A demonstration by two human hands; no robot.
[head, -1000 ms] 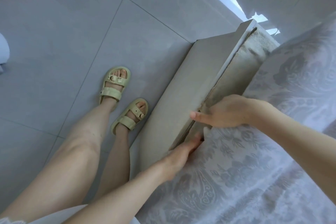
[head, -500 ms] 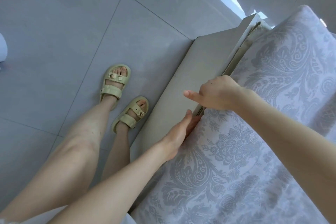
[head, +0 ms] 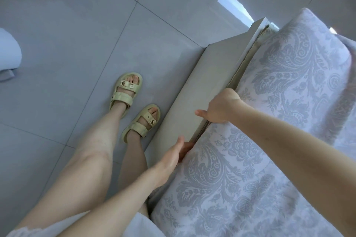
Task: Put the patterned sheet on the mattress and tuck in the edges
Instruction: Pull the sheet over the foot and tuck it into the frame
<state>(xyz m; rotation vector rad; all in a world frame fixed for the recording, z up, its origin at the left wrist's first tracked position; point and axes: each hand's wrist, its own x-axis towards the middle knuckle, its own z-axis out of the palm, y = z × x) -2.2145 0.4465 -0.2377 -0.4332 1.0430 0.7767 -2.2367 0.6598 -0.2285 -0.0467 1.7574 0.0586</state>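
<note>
Tiled floor [head: 77,48]; left hand [head: 170,157] half hidden behind sheet [head: 240,188]

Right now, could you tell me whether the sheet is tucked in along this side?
Tucked here: the sheet drops into the gap beside the frame, where the left hand reaches in.

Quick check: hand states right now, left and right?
Left hand: open, straight fingers pushed into the gap between patterned sheet and bed frame.
Right hand: cannot tell; fingers hidden over the sheet's edge, thumb sticking out.
</note>
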